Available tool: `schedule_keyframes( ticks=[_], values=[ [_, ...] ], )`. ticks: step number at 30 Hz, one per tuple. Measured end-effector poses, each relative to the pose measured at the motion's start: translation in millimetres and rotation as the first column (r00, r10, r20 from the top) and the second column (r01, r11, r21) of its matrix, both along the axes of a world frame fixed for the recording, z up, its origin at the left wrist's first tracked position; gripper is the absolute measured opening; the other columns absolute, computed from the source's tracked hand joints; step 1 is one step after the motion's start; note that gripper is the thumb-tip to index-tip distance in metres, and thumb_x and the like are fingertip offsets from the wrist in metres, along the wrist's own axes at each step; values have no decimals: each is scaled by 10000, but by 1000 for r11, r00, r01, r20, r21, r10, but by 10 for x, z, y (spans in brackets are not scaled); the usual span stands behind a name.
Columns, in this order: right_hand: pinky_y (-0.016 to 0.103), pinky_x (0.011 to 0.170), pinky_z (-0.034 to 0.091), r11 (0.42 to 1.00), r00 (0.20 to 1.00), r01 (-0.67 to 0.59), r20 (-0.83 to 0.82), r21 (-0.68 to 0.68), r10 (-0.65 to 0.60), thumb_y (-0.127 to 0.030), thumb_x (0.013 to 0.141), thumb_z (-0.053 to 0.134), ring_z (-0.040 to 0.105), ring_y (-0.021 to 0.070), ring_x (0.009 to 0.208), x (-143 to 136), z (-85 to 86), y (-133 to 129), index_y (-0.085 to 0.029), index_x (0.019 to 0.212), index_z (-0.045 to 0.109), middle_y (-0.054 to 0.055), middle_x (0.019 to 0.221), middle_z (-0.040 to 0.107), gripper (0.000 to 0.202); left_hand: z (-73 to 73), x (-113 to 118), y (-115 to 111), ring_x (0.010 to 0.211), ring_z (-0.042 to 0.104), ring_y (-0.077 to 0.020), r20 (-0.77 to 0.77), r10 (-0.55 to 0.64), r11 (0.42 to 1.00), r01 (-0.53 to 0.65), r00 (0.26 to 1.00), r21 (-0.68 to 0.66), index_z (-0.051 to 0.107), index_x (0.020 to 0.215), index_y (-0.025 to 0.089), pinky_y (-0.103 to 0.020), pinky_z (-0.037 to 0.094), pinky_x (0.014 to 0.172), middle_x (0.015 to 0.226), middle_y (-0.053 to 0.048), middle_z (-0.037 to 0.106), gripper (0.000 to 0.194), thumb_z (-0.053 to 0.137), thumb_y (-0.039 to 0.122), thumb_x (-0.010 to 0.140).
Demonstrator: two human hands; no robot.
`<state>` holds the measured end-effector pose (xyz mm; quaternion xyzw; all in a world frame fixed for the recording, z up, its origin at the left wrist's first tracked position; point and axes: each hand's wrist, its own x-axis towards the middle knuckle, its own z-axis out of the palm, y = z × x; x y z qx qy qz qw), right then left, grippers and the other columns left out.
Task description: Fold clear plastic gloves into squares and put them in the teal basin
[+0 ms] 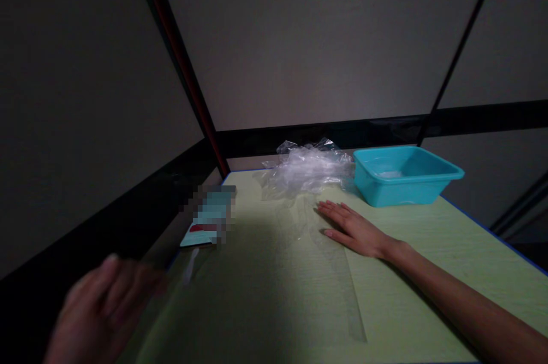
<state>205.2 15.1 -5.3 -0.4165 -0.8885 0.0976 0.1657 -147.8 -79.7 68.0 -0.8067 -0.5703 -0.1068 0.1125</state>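
Note:
A thin clear plastic bag (317,290) lies spread over the pale green table, its right edge and bottom corner faintly showing. My right hand (353,228) rests flat near its upper right part, palm down and fingers stretched out. Low on the left is my left hand (105,310), raised near the table's left edge and smeared by motion. Its fingers look bent, but I cannot make out whether they hold anything. Beyond the flat bag sits a crumpled heap of clear plastic (310,170).
A turquoise plastic basin (405,178) stands at the back right, with something pale inside. On the left edge lies a flat, partly pixelated thing with a light screen-like face (209,215), and a small white strip (190,267) is near it. Wall panels (321,39) rise behind the table.

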Motion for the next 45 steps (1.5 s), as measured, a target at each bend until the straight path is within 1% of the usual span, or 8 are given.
schedule_keyframes(
  ticks=[2,5,10,12,15,30,38,45],
  values=[
    [447,1035,199,1000,998,9,-56,11,-9,-461,881,308,238,225,1274,8,16,1,-165,1339,289,101,1379,310,546,-8,65,204,321,416,-99,144,-47,999,43,988,28,429,448,232,-210,427,394,308,49,364,663,-38,229,918],
    [446,1035,203,1000,996,12,-83,23,-10,-436,885,315,229,222,1278,29,21,8,-160,1338,288,101,1381,304,531,-84,415,415,399,490,-95,342,-299,953,297,891,61,476,511,186,-202,414,407,422,31,476,514,189,305,920],
    [483,1032,174,999,996,-21,-87,25,23,-459,863,374,202,235,1285,85,-2,29,-206,1356,238,83,1392,284,571,-230,1159,445,977,559,-172,257,-790,572,820,556,-16,549,1015,109,-281,440,836,1056,-100,605,261,391,245,857],
    [488,1030,169,999,995,-41,-87,22,43,-466,855,391,195,235,1287,111,-5,35,-220,1360,221,77,1397,275,588,-276,1350,422,1194,390,-200,199,-870,436,893,450,-113,447,1178,60,-313,301,1001,1250,-144,475,405,403,305,858],
    [492,1030,157,998,997,-62,-51,14,63,-491,835,416,182,242,1290,137,6,32,-212,1358,230,83,1399,267,622,-329,1480,405,1285,220,-210,189,-898,353,907,397,-228,319,1282,15,-308,165,1068,1370,-165,296,560,385,383,865],
    [481,1039,105,995,989,-95,115,-19,97,-584,786,422,124,253,1301,89,125,-32,-196,1371,187,87,1409,240,740,-434,1423,312,1301,131,-219,382,-851,216,903,361,-371,208,1351,76,-361,148,1072,1427,-97,137,607,398,337,837],
    [469,1041,130,997,989,-74,129,-28,77,-597,773,428,125,249,1302,92,109,-18,-143,1365,198,108,1405,248,781,-331,1443,172,1284,200,-193,230,-911,223,879,342,-421,318,1295,46,-319,189,1064,1389,-112,249,413,259,206,919],
    [496,1035,121,991,985,-135,110,-17,136,-560,786,446,147,259,1297,97,129,-16,-184,1375,163,99,1399,269,754,-366,1440,126,1258,269,-182,254,-929,183,931,269,-316,379,1254,44,-284,245,1043,1361,-100,315,393,231,199,924]
  ],
)
